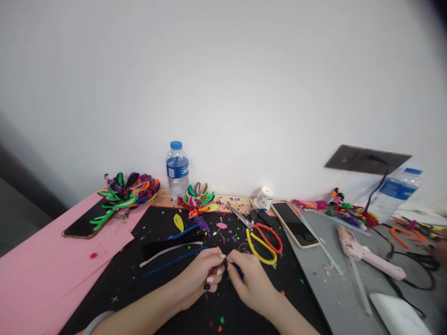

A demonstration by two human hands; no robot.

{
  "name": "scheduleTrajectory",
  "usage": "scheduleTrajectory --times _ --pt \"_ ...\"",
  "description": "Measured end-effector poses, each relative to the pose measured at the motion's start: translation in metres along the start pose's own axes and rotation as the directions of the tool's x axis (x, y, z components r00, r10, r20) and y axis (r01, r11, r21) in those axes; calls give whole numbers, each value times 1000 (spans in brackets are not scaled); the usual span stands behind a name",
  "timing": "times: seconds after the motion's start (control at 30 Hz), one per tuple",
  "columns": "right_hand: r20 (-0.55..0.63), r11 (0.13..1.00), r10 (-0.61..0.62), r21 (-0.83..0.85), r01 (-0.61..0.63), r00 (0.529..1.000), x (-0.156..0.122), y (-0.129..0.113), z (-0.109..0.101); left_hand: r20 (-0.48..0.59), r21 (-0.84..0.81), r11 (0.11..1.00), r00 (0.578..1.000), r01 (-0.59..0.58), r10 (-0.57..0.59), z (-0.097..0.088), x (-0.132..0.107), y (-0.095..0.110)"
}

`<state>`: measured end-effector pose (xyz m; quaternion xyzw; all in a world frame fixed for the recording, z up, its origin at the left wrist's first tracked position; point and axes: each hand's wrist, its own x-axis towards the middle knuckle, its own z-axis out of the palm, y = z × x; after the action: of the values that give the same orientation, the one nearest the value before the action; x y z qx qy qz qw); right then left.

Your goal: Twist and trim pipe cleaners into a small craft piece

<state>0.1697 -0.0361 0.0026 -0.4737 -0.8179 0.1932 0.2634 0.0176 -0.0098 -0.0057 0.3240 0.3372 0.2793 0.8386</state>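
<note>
Pinching a dark piece (225, 264) with curled fingertips, left hand (201, 275) and right hand (252, 282) meet. The piece is mostly hidden, too small to identify. Scissors (263, 239) lie at one o'clock.

We see a black mat (157, 284) speckled with bright scraps, a plain pink sheet (52, 260) and a grey board (331, 288). Our left hand (202, 277) shows white and black nails. The blue pipe cleaner (174, 263) is dark, the white pipe cleaner (167, 251) plain, and the scissors (263, 242) have one yellow and one red handle.

Table (166, 201) with black mat (122, 279), pink sheets (35, 274)
</note>
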Motion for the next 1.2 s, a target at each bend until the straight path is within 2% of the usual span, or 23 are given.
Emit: scheduleTrajectory --times 0.17,0.27,0.43,0.57,0.63,0.8,1.0,1.13,1.2 --pt "49 988 -65 -138 72 997 0 0 -1 23 -53 996 997 68 -67 -3 2 2" --pt "69 979 -71 -184 83 995 1 0 -3 25 -15 998 997 67 -67 -3 1 4" --pt "43 997 1 -82 3 999 1 0 -5 13 211 974 996 -86 85 -5 3 3" --pt "28 999 31 -27 -30 999 0 1 -5 24 389 887 966 -247 258 -11 8 0" --pt "26 999 42 -22 -41 999 0 2 -4 28 456 841 950 -290 312 -12 8 0" --pt "39 999 47 -15 -47 998 0 2 -3 47 623 712 925 -323 378 -9 3 5" --pt "49 999 45 -10 -44 998 0 1 -1 16 721 631 917 -286 398 -7 1 4" --pt "32 995 64 71 -66 997 1 0 -3 14 760 571 887 -309 462 -7 1 5" --pt "5 984 87 153 -87 996 3 0 -4 -1 756 572 873 -318 488 -8 0 6"
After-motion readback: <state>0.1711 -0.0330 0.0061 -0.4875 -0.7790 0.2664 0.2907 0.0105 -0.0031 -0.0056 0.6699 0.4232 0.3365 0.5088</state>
